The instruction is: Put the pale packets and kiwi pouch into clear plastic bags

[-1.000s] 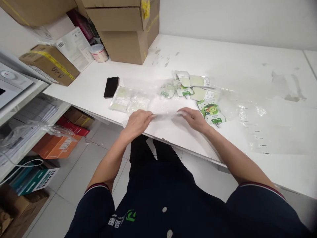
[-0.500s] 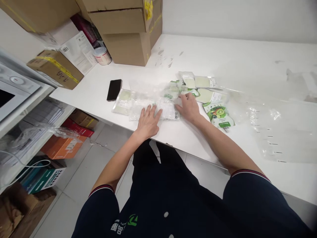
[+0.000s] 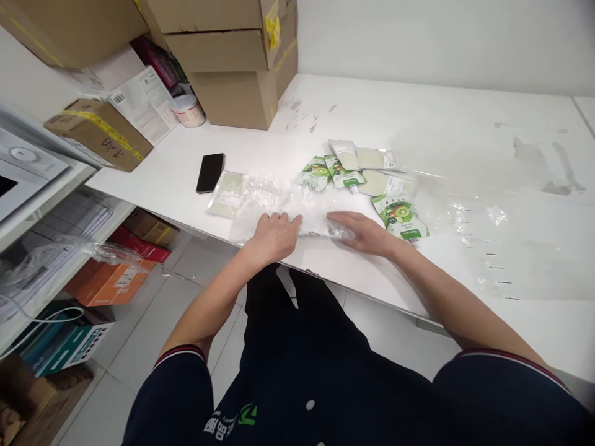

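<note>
A clear sheet of bubble wrap [image 3: 279, 198] lies folded over along the front of the white table; whatever is inside it cannot be made out. My left hand [image 3: 274, 236] presses on its near edge with fingers curled over the wrap. At its right end rests my right hand [image 3: 362, 232], fingers stretched out and close together, touching the plastic. Left of the wrap, partly under it, is a flat pale-green pouch [image 3: 227, 195] with a white label. Beyond and right of my right hand lie several fruit-print pouches, among them one with a kiwi picture [image 3: 400, 215].
A black phone [image 3: 211, 173] lies at the left. Cardboard boxes [image 3: 232, 99] are stacked at the back, beside a small tin [image 3: 188, 111]. Clear plastic film [image 3: 525, 241] spreads over the table's right side. A shelf with a microwave [image 3: 32, 161] stands at far left.
The bubble wrap has been folded toward me, uncovering the fruit-print pouches behind it. My right hand has come nearer the table's front edge and flattened; my left fingers have gone from spread to curled.
</note>
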Action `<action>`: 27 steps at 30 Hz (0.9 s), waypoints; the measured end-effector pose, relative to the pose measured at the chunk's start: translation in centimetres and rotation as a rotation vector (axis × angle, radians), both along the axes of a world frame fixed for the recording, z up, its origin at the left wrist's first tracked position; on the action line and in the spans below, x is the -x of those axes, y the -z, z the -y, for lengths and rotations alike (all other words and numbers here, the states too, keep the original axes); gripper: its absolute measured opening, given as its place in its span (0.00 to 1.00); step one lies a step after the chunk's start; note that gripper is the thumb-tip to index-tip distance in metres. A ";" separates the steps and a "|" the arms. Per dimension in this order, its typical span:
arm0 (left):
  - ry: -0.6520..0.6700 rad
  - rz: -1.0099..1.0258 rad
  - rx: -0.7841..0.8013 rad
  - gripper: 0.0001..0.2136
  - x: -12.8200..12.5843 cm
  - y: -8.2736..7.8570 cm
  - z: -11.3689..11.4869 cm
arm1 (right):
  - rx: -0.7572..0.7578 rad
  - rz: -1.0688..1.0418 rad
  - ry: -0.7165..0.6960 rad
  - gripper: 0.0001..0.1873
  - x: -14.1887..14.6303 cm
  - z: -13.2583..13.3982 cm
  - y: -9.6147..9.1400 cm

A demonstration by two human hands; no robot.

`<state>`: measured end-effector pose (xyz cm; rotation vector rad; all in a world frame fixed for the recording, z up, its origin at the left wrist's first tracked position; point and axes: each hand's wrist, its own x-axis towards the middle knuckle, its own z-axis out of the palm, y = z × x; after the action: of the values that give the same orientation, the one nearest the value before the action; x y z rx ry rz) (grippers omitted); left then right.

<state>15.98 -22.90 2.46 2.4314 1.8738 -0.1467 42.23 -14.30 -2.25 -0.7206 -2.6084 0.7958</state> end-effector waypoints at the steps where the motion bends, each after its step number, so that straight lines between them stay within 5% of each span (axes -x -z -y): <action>1: 0.055 0.042 0.064 0.24 0.4 -0.8 0.7 | 0.044 -0.011 -0.010 0.27 -0.6 1.1 -0.5; 4: 0.166 0.148 0.239 0.19 1.4 -2.9 1.5 | 0.245 -0.016 0.022 0.21 -1.7 3.7 -1.5; 6: 0.124 0.131 0.254 0.18 1.4 -4.0 0.9 | 0.320 -0.018 0.095 0.19 -1.6 4.3 -1.6; 10: -0.039 -0.016 -0.022 0.20 0.2 -4.7 -0.5 | 0.293 0.005 0.351 0.27 -0.4 3.0 -0.9; 14: -0.127 0.030 -0.358 0.22 -1.4 -2.4 0.3 | 0.309 -0.022 0.434 0.26 0.9 0.8 -0.3; 20: -0.079 0.098 -0.295 0.22 -2.5 3.1 1.9 | 0.361 0.150 0.486 0.18 2.2 -0.5 -0.4; 24: -0.103 0.124 -0.226 0.24 -2.4 5.0 1.7 | -0.080 0.201 0.620 0.20 3.5 -0.2 -1.5; 27: -0.094 0.141 -0.227 0.25 -2.2 5.6 1.4 | -0.254 0.153 0.420 0.23 5.3 -1.1 -2.5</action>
<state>18.15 -24.33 -3.09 2.4084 2.0344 0.2497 36.92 -13.19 0.23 -1.2320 -2.4865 0.2900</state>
